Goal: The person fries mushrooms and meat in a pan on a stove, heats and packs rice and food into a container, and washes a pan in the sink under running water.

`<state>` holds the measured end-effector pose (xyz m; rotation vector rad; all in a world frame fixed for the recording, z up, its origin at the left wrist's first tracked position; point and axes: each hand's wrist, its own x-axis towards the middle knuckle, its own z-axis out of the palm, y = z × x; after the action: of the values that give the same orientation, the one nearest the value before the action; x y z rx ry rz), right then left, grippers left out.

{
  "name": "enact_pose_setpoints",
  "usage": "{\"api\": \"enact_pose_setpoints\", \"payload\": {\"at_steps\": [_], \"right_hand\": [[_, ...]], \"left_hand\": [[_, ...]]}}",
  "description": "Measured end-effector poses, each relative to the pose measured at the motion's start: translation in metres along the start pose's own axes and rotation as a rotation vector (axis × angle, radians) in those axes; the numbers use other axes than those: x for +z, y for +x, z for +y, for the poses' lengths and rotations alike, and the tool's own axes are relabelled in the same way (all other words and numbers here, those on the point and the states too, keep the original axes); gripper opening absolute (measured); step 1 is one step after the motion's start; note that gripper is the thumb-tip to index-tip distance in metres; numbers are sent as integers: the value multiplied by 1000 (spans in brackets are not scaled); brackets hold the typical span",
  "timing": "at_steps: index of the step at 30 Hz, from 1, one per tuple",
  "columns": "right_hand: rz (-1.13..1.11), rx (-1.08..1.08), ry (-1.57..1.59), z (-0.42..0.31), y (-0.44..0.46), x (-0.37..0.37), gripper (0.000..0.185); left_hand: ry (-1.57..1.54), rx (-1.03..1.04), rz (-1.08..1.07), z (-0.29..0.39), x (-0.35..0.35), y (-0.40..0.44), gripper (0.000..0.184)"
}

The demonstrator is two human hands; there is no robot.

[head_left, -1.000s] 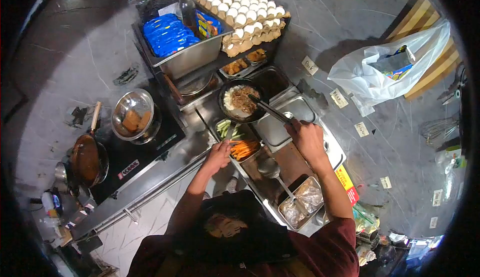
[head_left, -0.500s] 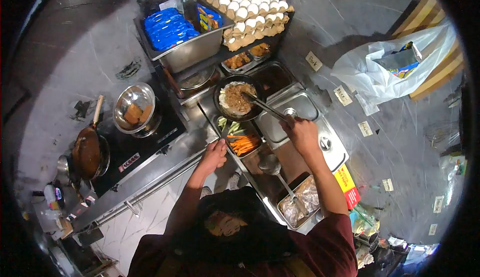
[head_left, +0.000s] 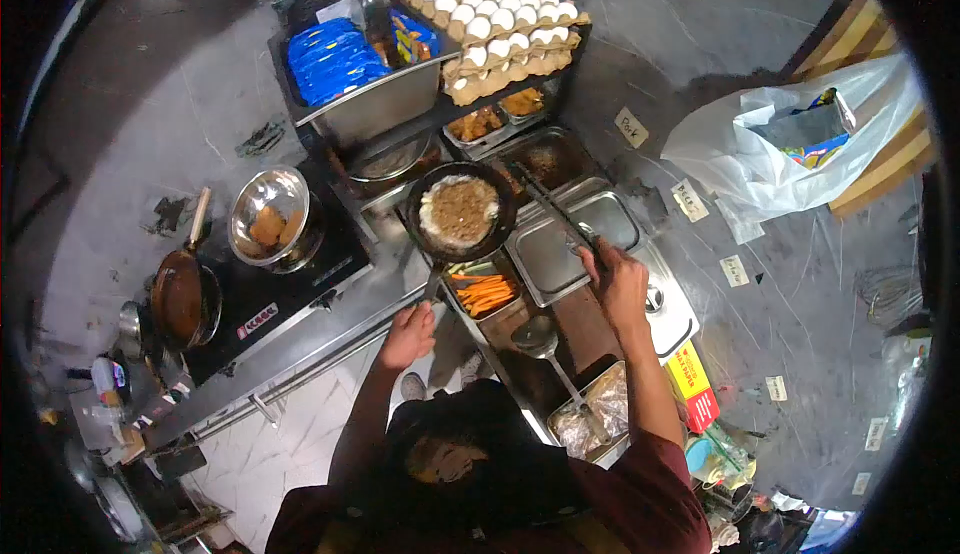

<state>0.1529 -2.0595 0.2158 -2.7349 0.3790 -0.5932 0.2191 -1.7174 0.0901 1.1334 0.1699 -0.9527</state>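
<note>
My left hand (head_left: 408, 336) is closed at the end of the handle of a black frying pan (head_left: 412, 222). Inside the pan lies a round of browned minced food (head_left: 462, 210) with a pale edge. A pair of dark metal tongs (head_left: 552, 199) is gripped in my right hand (head_left: 618, 279). Their tips are to the right of the pan, apart from the food, over a dark tray (head_left: 560, 154). Just below the pan, a container of carrot strips (head_left: 487, 296) shows, with some green strips partly hidden under the pan.
Egg trays (head_left: 515, 79) and a steel bin (head_left: 385, 99) of blue packets stand at the back. On the left are a steel bowl (head_left: 240, 209) and a brown pan (head_left: 178, 299). A ladle (head_left: 537, 337) lies near a wrapped tray; a plastic bag (head_left: 700, 144) sits right.
The frying pan has shifted slightly left and down with my left hand. The tongs have come off the food and swung to the right of the pan.
</note>
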Motion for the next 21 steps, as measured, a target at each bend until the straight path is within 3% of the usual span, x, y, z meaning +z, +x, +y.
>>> {"api": "enact_pose_setpoints", "payload": {"at_steps": [4, 7, 9, 12, 15, 17, 19, 21], "right_hand": [[-27, 90, -173, 53, 32, 36, 37], [-189, 81, -355, 83, 70, 73, 33], [-212, 25, -365, 103, 91, 104, 33], [-238, -34, -382, 109, 101, 120, 32], [-271, -26, -413, 108, 107, 130, 31], [-268, -65, -433, 110, 111, 134, 16], [-327, -61, -449, 106, 120, 138, 22], [-330, 75, -430, 92, 123, 141, 33]], "left_hand": [[49, 86, 98, -29, -20, -27, 36], [129, 38, 151, -29, -22, -64, 36], [20, -84, 235, -34, -24, -84, 37], [183, 45, 329, -60, -30, -114, 38], [101, 26, 325, -68, -36, -138, 40], [161, -27, 478, -73, -33, -151, 39], [114, 25, 458, -80, -39, -166, 39], [60, 66, 449, -79, -40, -178, 42]]}}
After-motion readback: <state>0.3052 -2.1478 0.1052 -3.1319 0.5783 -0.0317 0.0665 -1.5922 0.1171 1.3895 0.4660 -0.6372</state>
